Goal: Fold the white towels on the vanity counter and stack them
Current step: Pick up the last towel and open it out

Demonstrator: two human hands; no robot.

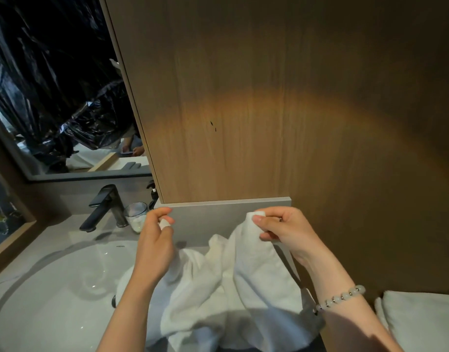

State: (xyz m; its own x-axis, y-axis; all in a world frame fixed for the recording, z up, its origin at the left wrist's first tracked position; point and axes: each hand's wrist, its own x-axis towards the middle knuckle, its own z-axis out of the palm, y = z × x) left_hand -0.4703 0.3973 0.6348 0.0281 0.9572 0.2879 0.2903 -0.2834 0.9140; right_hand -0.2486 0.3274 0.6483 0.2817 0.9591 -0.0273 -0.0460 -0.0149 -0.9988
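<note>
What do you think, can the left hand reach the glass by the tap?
Probably yes: the glass stands beside the left hand, nothing between, but it must first drop the towel corner it pinches.

Bathroom vanity. White basin (53,288) set in grey counter (48,237); black tap (104,207) at its far edge; mirror (53,97) above.

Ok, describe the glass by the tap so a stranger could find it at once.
Start at the white oval sink set in the grey counter. Behind its rim stands a black faucet, and just right of its base stands the glass. It is the only clear tumbler there, upright, with something white inside.
</note>
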